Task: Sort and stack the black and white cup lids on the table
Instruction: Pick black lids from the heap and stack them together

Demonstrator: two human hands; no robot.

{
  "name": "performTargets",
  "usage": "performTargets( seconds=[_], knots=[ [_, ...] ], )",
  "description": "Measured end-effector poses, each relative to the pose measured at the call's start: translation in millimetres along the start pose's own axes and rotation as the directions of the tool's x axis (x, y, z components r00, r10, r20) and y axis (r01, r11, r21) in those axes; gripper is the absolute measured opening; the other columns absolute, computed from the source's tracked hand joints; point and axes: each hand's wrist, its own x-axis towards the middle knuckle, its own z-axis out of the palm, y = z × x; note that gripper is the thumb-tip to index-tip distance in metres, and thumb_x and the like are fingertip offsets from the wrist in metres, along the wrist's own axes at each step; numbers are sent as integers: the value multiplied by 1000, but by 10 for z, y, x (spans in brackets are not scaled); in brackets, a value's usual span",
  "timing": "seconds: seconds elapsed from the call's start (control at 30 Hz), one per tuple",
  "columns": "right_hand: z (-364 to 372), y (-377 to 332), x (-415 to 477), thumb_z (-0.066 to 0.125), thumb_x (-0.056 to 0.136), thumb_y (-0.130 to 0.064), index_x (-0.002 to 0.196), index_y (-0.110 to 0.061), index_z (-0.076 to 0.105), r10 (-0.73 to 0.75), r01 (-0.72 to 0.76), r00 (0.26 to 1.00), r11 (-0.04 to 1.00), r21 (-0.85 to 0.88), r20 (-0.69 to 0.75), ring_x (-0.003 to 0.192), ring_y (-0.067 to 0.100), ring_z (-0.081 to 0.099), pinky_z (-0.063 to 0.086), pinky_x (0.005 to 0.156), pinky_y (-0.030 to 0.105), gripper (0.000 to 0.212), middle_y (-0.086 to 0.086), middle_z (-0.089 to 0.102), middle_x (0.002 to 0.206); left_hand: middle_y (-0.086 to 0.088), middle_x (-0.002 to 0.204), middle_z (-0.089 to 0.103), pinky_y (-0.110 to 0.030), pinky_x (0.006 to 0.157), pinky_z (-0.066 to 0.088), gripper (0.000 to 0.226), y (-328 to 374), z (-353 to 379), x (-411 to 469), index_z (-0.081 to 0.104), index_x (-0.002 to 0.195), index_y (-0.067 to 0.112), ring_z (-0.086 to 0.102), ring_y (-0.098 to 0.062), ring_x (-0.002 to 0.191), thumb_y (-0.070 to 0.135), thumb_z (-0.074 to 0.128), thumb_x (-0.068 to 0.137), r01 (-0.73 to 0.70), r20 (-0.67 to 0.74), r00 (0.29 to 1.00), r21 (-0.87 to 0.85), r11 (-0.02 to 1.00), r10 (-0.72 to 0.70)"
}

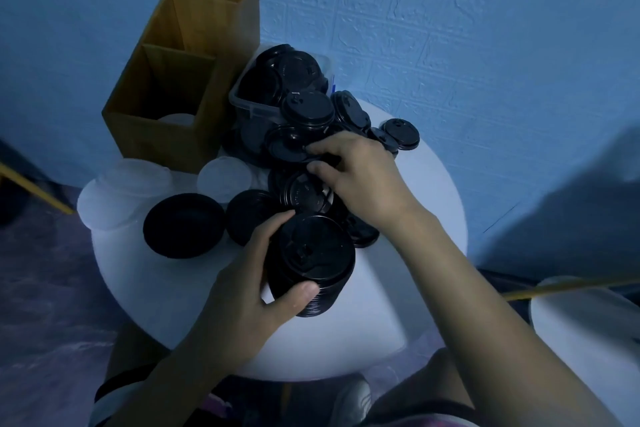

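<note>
My left hand (249,284) grips a tall stack of black lids (313,263) near the front of the round white table (408,218), thumb and fingers curled round its sides. My right hand (360,173) reaches into a loose heap of black lids (304,135) in the middle of the table; its fingertips pinch the rim of one black lid (287,147). More black lids fill a clear plastic tub (242,99) behind the heap. Two black stacks (183,224) stand at the left. White lids (225,178) and a larger white pile (117,194) lie at the table's left edge.
A tall cardboard box (180,80) with two compartments stands at the back left; something white shows in its near compartment. A blue wall rises behind the table. A second white round surface (588,322) sits at the right. My knees and a shoe show below.
</note>
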Motion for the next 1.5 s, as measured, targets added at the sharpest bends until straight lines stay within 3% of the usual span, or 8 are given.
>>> performTargets(
  seconds=[0.23,0.37,0.5,0.63,0.77,1.13,1.33,1.5],
  knots=[
    [224,28,260,62,98,-28,107,-24,76,-35,34,999,993,-116,-5,103,23,63,52,89,44,17,-3,61,111,17,143,57,-48,108,48,76,9,9,1,34,147,54,56,-10,133,50,71,80,-3,-14,1000,3,1000,3],
    [104,31,193,62,99,-25,99,-24,73,-10,26,993,990,140,-115,90,13,65,53,83,40,12,-6,70,96,18,143,57,-47,108,48,75,10,11,12,34,147,54,55,-10,134,48,71,82,-13,-12,1000,-2,1000,13],
    [-207,-40,-107,51,106,-15,92,-16,62,224,-118,974,605,787,-26,50,13,48,42,49,26,18,11,55,64,16,142,58,-48,109,48,78,-12,11,17,34,149,52,56,-12,134,46,72,81,-5,-2,1000,-16,1000,5],
    [-427,21,-523,46,106,-10,98,-14,60,237,-284,948,325,902,214,48,12,42,37,43,20,17,7,51,67,16,143,58,-48,110,47,77,-9,26,30,33,149,53,55,-11,134,46,71,82,-10,2,1000,-21,1000,10],
    [-410,97,-812,49,105,-9,102,-15,66,252,-413,910,456,789,330,48,11,41,36,41,20,19,-1,51,62,16,148,54,-48,112,45,79,-12,45,46,30,152,50,51,-10,138,47,71,84,-18,16,1000,-27,999,18],
    [-178,59,-775,76,87,-40,101,-28,68,291,-372,928,721,584,233,64,11,52,42,50,25,21,1,58,85,13,151,52,-50,113,43,78,17,93,110,30,154,47,49,-13,141,44,70,87,-35,63,997,-44,998,37],
    [-51,46,-845,63,85,-58,105,-43,68,143,-109,988,907,407,-56,96,8,63,52,83,34,25,-14,67,104,11,149,55,-50,114,42,79,12,88,116,34,156,38,50,-14,140,43,72,86,-19,64,998,-62,998,23],
    [-155,42,-968,65,75,-73,127,-45,67,38,-71,994,941,331,103,126,0,56,48,104,32,60,-28,62,129,10,144,60,-51,112,43,77,25,84,119,40,154,34,54,-15,137,40,73,84,-7,54,999,-68,998,11]
  ],
)
